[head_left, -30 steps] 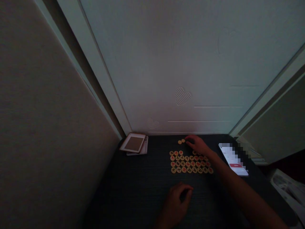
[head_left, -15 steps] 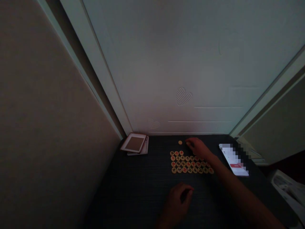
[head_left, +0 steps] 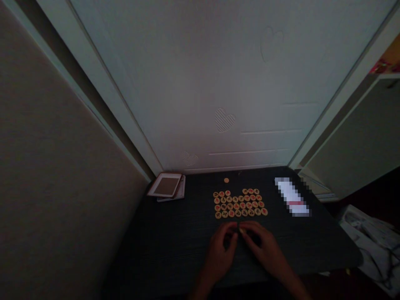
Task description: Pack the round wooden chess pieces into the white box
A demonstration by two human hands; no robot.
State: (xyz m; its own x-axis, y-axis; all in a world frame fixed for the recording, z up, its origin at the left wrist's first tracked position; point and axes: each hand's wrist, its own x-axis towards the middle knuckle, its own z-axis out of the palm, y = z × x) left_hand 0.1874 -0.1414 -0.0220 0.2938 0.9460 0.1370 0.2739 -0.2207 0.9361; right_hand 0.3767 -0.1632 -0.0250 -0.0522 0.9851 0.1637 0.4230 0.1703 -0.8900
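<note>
Round wooden xiangqi pieces with red and black characters lie in several rows on the dark table. The farthest row has a gap between three pieces on the left and three on the right. A blank-looking loose piece lies beyond them. In front of the rows, my right hand pinches a xiangqi piece, of which only a small pale edge shows. My left hand is closed, its curled fingertips almost meeting the right ones; what they hold, if anything, is hidden.
A phone with a lit, partly blurred screen lies on the table's right. Two stacked flat frames or cases sit at the far left. A white panel with embossed hearts rises behind the table. White items and cables lie lower right.
My right hand has come back from beyond the rows, bringing a piece to my left hand. My left hand has moved slightly forward. The view has shifted a little to the right.
</note>
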